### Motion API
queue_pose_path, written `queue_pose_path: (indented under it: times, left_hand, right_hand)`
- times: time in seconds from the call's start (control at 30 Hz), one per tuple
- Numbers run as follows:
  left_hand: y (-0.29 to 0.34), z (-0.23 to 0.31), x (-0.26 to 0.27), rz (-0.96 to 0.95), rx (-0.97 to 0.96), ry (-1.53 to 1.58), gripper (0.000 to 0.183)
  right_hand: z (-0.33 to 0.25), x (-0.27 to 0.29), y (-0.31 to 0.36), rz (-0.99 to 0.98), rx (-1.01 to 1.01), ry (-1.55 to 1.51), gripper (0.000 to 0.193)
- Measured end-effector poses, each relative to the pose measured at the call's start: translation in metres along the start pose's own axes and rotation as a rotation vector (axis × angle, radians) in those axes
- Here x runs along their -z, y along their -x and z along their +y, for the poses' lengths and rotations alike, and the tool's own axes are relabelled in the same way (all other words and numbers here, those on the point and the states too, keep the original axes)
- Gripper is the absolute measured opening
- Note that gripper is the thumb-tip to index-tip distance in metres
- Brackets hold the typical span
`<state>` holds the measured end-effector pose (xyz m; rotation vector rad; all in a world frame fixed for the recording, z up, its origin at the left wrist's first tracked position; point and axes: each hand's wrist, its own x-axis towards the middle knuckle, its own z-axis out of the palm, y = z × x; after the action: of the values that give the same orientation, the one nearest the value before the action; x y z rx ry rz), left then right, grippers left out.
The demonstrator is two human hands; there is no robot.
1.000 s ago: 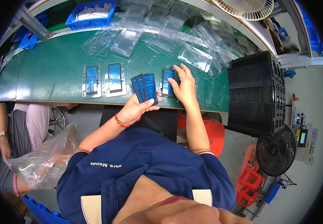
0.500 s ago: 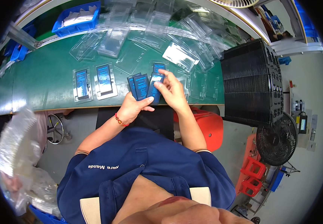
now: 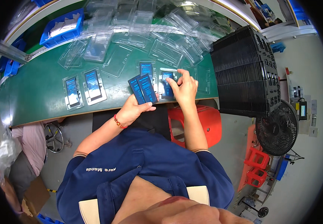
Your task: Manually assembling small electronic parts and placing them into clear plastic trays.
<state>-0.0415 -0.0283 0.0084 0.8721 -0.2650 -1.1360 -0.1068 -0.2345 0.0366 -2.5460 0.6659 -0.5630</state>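
Observation:
My left hand is closed around two flat black phone batteries, fanned out with the thumb on the front one. To its right, another phone battery lies in a transparent plastic tray. My right hand is over this tray's right side, thumb and forefinger spread apart, the thumb tip at the battery's edge; I cannot tell whether it touches. Just behind the held pair, a phone battery sits in its own tray. Two more trays at the left hold a battery and a battery.
Transparent plastic trays are heaped along the back of the green table. A blue bin with white pieces stands at the back left. Tall stacked black trays border the right end. A red stool is below the front edge.
The battery that my right hand held now lies in the right-hand tray, and the fingers have parted from it. My left hand keeps its two batteries. The whole view has shifted slightly.

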Motion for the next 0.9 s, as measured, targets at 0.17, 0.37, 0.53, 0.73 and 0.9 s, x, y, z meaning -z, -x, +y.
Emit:
queue_pose_path:
  times: [0.17, 0.37, 0.53, 0.73, 0.9]
  left_hand:
    - [-0.013, -0.002, -0.015, 0.063, -0.081, -0.207, 0.043]
    - [-0.015, 0.004, -0.02, 0.011, -0.024, -0.233, 0.076]
    - [-0.014, 0.008, -0.023, 0.042, -0.015, -0.231, 0.073]
    - [-0.027, 0.0, -0.026, 0.065, -0.024, -0.206, 0.064]
    - [-0.044, -0.01, -0.043, -0.093, -0.115, -0.448, 0.067]
  right_hand:
    - [-0.005, -0.01, 0.022, -0.34, -0.163, -0.894, 0.02]
    - [0.059, 0.028, -0.018, 0.04, -0.376, -0.824, 0.012]
    - [0.065, 0.021, -0.021, 0.06, -0.302, 0.039, 0.037]
    - [0.03, 0.024, 0.005, 0.05, -0.142, -0.406, 0.024]
    - [-0.002, 0.033, 0.022, -0.387, -0.325, -1.046, 0.015]
